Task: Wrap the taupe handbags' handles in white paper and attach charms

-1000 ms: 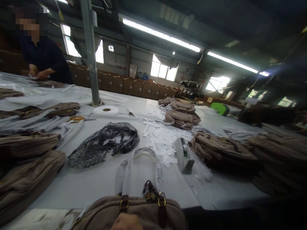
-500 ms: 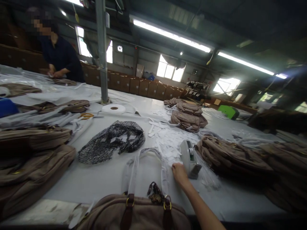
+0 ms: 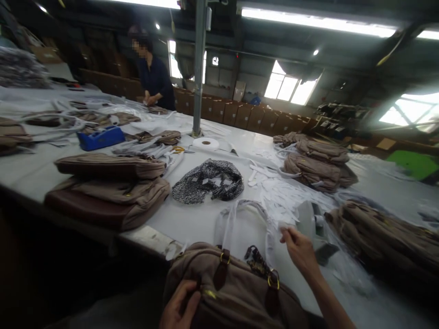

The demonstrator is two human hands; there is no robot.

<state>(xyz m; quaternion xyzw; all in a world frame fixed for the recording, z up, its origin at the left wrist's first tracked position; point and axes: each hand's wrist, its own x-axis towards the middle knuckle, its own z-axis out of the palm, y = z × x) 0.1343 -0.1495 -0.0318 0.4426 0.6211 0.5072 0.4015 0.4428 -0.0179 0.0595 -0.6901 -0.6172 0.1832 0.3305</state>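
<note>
The left hand lay curled against the front of the brown bag at the table's near edge; whether it gripped the cloth could not be told. The right hand pinched a small white slip just beside the grey tape dispenser.

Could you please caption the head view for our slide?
Left hand on a brown bag, right hand holding a white slip beside a tape dispenser.
</note>
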